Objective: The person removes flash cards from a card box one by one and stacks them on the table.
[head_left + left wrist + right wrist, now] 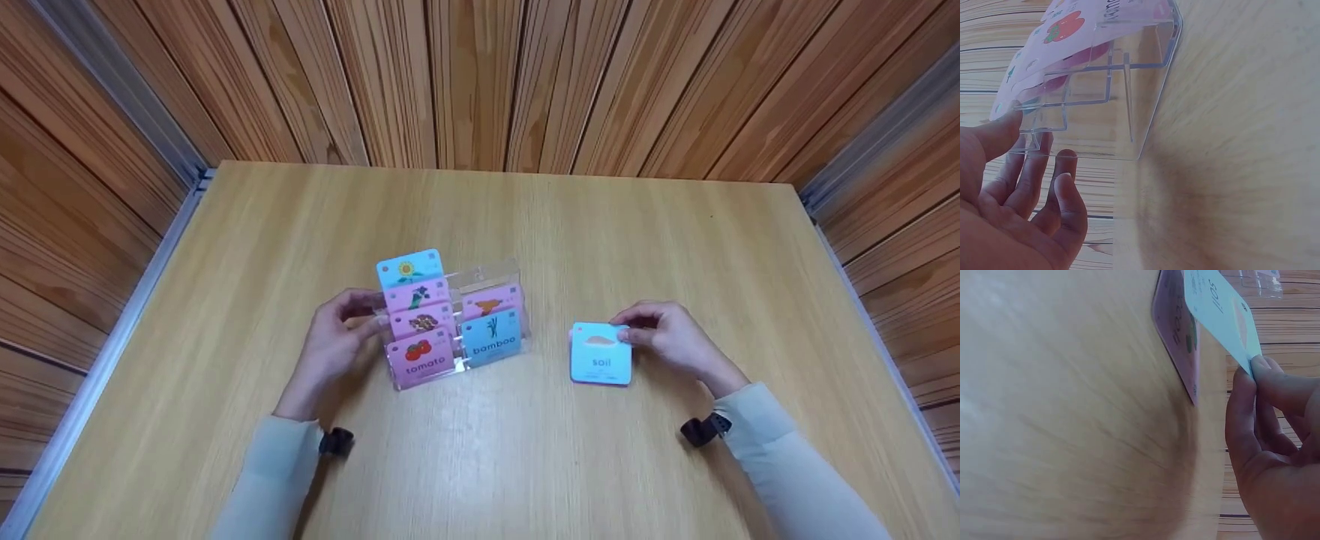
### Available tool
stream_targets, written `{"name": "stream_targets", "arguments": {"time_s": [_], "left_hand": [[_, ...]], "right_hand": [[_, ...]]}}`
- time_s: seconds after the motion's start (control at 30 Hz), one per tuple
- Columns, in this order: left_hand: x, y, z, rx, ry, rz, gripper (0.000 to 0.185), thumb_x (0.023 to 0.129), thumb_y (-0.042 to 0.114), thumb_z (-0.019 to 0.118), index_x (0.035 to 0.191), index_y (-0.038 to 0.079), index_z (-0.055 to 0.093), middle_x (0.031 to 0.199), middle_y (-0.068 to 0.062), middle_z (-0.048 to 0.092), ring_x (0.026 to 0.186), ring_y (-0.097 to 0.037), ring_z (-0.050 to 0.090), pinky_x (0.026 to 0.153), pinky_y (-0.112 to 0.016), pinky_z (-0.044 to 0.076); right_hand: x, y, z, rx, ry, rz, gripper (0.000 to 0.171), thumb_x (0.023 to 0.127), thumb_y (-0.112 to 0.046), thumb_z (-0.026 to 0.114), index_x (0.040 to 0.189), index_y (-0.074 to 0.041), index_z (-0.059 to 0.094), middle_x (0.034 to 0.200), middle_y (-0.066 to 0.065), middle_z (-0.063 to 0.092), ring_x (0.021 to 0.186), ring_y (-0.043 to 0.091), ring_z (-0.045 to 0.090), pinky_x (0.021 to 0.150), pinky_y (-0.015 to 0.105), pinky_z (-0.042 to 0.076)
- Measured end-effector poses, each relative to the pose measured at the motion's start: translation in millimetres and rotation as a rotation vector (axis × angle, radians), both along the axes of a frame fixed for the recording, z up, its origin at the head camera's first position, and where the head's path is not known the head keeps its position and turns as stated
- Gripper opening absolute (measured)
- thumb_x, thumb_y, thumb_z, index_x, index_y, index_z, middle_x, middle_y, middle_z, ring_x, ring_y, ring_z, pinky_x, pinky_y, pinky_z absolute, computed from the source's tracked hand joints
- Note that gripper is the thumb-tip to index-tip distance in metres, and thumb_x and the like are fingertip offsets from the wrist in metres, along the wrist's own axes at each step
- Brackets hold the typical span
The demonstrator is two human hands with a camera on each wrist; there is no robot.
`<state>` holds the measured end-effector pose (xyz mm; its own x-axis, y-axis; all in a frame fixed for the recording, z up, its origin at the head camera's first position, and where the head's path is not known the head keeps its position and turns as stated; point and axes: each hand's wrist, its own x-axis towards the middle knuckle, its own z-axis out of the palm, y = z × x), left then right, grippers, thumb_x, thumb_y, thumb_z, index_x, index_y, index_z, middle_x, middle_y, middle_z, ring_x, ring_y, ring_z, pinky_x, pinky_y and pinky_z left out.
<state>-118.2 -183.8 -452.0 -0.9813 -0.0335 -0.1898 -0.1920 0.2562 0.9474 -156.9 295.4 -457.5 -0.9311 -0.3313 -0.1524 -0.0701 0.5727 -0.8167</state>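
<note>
A clear tiered card stand (484,276) sits left of the table's middle, bearing several pink and blue picture cards in two columns. The tomato card (420,366) and bamboo card (491,346) are in its front row; a sunflower card (410,264) tops the left column. My left hand (335,337) grips the stand's left side, thumb at the tier edges and fingertips behind in the left wrist view. Between thumb and forefinger, my right hand (667,336) pinches a blue soil card (601,367) by its corner. In the right wrist view this card tilts above a pink card (1172,332).
All of this is on a light wooden table (480,465). Wood-plank walls (472,82) close off its back and sides, with metal rails (124,311) along the side edges. A black wrist camera (337,442) is strapped at the left sleeve, another (703,430) at the right.
</note>
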Motion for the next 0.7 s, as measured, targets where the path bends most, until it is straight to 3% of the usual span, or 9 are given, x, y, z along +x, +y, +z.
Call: {"name": "stream_targets", "arguments": {"time_s": [0.33, 0.7], "left_hand": [[0.1, -0.9, -0.6, -0.006, 0.001, -0.006, 0.032, 0.094, 0.018, 0.071, 0.124, 0.016, 0.061, 0.123, -0.001, 0.060, 0.117, -0.020, 0.052, 0.103, -0.045, 0.038], [-0.7, -0.1, -1.9, -0.017, 0.015, 0.004, 0.033, 0.094, 0.016, 0.071, 0.125, 0.012, 0.061, 0.124, -0.004, 0.060, 0.118, -0.023, 0.052, 0.104, -0.045, 0.037]], "right_hand": [[-2.2, -0.9, -12.0, -0.006, -0.015, -0.027, 0.018, 0.090, 0.001, 0.069, 0.108, -0.001, 0.074, 0.106, 0.012, 0.068, 0.094, 0.025, 0.056, 0.075, 0.024, 0.048], [1.5, -10.0, -18.5, 0.161, 0.107, -0.040, 0.016, 0.088, 0.001, 0.072, 0.103, -0.006, 0.076, 0.102, 0.007, 0.068, 0.093, 0.023, 0.059, 0.081, 0.032, 0.047]]}}
